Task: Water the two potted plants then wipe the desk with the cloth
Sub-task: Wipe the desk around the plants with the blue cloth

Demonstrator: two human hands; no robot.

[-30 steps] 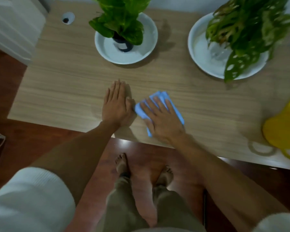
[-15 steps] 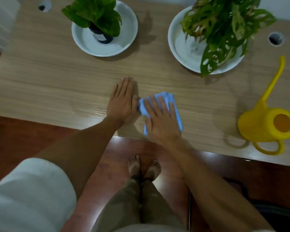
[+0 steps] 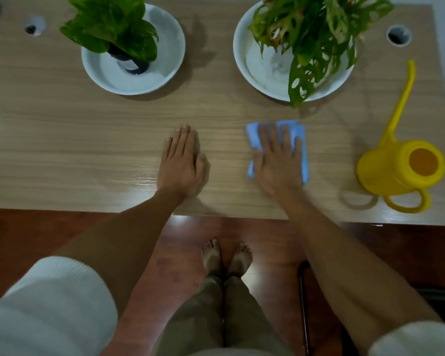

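**Cloth pinned flat by right hand**

Blue cloth (image 3: 300, 140) is pressed flat on the desk (image 3: 62, 140) under the right hand (image 3: 276, 160), fingers spread, not clenched. Left hand (image 3: 181, 163) is laid flat on bare wood, released, well apart from the cloth. Two potted plants (image 3: 113, 29) (image 3: 316, 34) are seated in white dishes at the far edge. Yellow watering can (image 3: 396, 168) is parked to the right.

Two potted plants (image 3: 108, 24) (image 3: 316, 34), one cloth (image 3: 301, 134), one watering can (image 3: 396, 168), two hands (image 3: 181, 163) (image 3: 276, 160).

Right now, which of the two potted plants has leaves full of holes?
The right-hand plant, in the larger white dish nearest the yellow watering can. The left plant has solid, unbroken green leaves.
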